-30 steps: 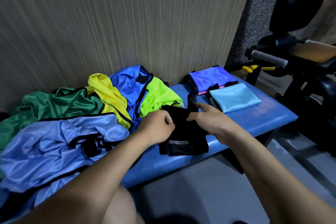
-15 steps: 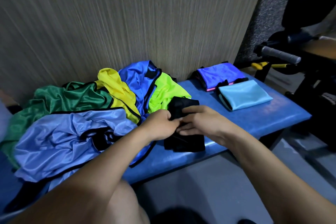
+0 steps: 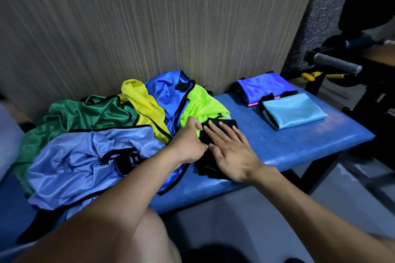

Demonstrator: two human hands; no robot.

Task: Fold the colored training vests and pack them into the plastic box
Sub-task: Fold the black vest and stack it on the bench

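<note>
A folded black vest (image 3: 229, 124) lies on the blue padded bench (image 3: 295, 147), mostly under my hands. My right hand (image 3: 229, 151) lies flat on it with straight fingers, pressing it down. My left hand (image 3: 190, 141) sits at the vest's left edge with its fingers curled at the cloth; its grip is hidden. Left of them is a loose heap of vests: pale blue (image 3: 85, 156), green (image 3: 74, 117), yellow (image 3: 145, 104), royal blue (image 3: 168, 94) and lime (image 3: 201, 104). No plastic box is in view.
Two folded vests lie at the bench's far right: a purple-blue one (image 3: 263, 87) and a light blue one (image 3: 295, 111). A wood-grain wall (image 3: 149, 17) backs the bench. Exercise equipment with a grey handle (image 3: 337, 64) stands to the right.
The black vest went from held up between both hands to folded down on the bench. My right hand opened and now lies flat on it.
</note>
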